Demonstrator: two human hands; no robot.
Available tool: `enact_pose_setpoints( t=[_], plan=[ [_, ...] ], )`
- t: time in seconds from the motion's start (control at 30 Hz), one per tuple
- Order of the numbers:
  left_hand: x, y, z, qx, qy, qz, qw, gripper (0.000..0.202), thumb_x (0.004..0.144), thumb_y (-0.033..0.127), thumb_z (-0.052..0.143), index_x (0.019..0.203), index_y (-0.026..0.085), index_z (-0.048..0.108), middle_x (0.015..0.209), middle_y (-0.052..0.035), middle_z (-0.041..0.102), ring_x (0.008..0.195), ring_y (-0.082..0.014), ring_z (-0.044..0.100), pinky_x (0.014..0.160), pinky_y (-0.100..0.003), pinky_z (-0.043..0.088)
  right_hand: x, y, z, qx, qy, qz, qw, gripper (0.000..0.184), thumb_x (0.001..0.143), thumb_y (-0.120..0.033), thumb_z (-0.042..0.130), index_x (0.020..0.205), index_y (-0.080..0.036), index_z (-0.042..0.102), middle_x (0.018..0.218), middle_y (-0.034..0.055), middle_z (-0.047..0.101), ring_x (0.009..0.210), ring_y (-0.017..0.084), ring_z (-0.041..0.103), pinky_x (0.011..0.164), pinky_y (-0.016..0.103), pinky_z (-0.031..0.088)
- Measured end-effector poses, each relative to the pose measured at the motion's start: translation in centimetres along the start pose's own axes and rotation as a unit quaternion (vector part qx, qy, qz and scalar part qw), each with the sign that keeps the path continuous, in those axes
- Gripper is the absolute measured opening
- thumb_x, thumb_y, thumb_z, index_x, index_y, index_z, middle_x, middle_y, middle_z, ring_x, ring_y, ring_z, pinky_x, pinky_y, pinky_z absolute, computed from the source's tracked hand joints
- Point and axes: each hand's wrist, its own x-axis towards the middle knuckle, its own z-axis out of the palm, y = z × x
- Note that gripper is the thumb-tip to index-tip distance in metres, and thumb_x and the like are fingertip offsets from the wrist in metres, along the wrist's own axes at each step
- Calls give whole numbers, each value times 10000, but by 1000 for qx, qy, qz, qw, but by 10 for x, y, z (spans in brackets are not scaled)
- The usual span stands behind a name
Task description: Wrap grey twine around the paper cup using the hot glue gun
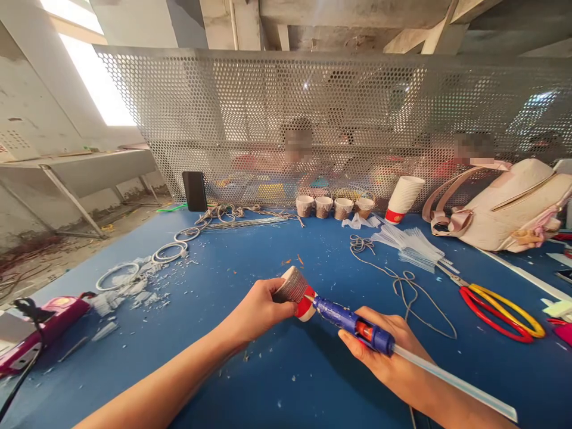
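My left hand (263, 304) is closed around a small paper cup (304, 308), tilted above the table. Grey cord (292, 288) is wound round much of the cup, and a red and white part of its wall is bare. My right hand (379, 345) grips a blue hot glue gun (339, 317) with a clear glue stick (456, 378) sticking out of its back. The gun's nozzle meets the cup at the border of the cord and the red part. A loose length of grey cord (409, 286) lies on the table to the right.
Several small cord-wrapped cups (324, 207) and a stack of paper cups (406, 196) stand along the perforated metal screen (250, 113). Red-and-yellow-handled scissors (496, 307), a pink bag (513, 208) and clear glue sticks (411, 244) lie right. White rings (170, 252), a phone (195, 191) and a power strip (49, 328) are left.
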Motion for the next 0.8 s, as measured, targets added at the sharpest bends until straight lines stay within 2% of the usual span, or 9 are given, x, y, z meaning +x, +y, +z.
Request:
enact_pose_setpoints(
  t=[0.1,0.27,0.4,0.57,0.8],
  plan=[
    [0,0,0,-6,-10,3,1000,265,627,126,555,823,145,733,728,19,699,709,-157,602,689,-236,441,0,-1,0,-1,-16,2,1000,215,923,-342,484,739,-236,517,546,-55,602,438,116,567,464,216,438],
    [0,-2,1,0,2,2,1000,266,628,120,541,822,138,722,703,23,678,676,-147,585,658,-232,431,-3,1,1,5,-6,13,1000,184,920,-338,498,769,-238,532,585,-49,641,460,119,582,480,211,451],
    [0,-1,1,2,-13,4,1000,253,630,123,535,806,142,716,716,20,686,686,-149,587,665,-231,432,-4,1,2,8,-11,7,1000,206,924,-353,484,759,-241,538,567,-52,631,456,122,580,481,215,455],
    [-1,4,1,14,9,1,1000,251,605,140,540,785,142,714,685,28,666,656,-149,575,631,-232,422,-4,1,1,-19,-12,29,999,215,918,-370,487,764,-238,557,619,-27,670,481,130,606,488,220,472],
    [-2,4,1,15,-7,10,1000,238,620,144,536,778,147,714,696,29,670,655,-144,570,636,-229,421,-3,0,1,-30,-7,26,999,237,914,-385,481,739,-239,547,572,-32,641,467,136,592,480,231,465]
  ],
)
